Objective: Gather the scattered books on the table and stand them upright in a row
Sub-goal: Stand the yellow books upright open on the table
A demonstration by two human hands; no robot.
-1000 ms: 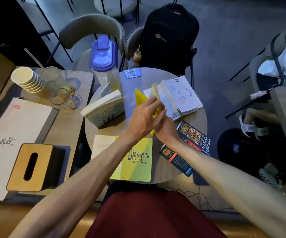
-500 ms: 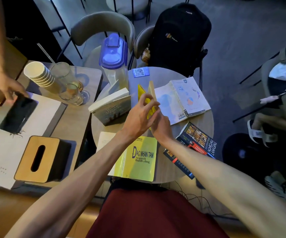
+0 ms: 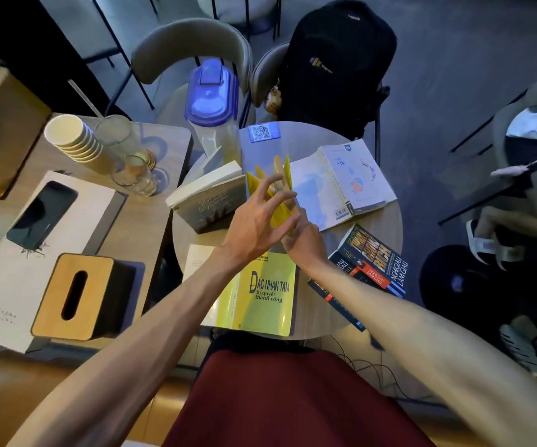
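Note:
On the round table [image 3: 386,214] a thin yellow book [image 3: 281,175] stands upright with its covers fanned open. My left hand [image 3: 257,221] touches its near side with fingers spread, and my right hand [image 3: 305,240] grips its lower edge from the right. A dark grey book [image 3: 209,201] leans just left of it. A white book [image 3: 341,185] lies open face down to the right. Flat at the near edge lies a yellow-green book [image 3: 260,295], and a black-and-orange book [image 3: 370,262] lies at the near right.
A clear jug with a blue lid [image 3: 212,104] stands at the table's far left. The left table holds paper cups [image 3: 73,140], glasses [image 3: 131,169], a phone [image 3: 42,214] and a tissue box [image 3: 76,295]. A backpack [image 3: 334,59] sits on a chair behind.
The yellow book has opened wider and stands more upright. My left fingers have spread. Another person's hand left the phone on the left table and is gone from view.

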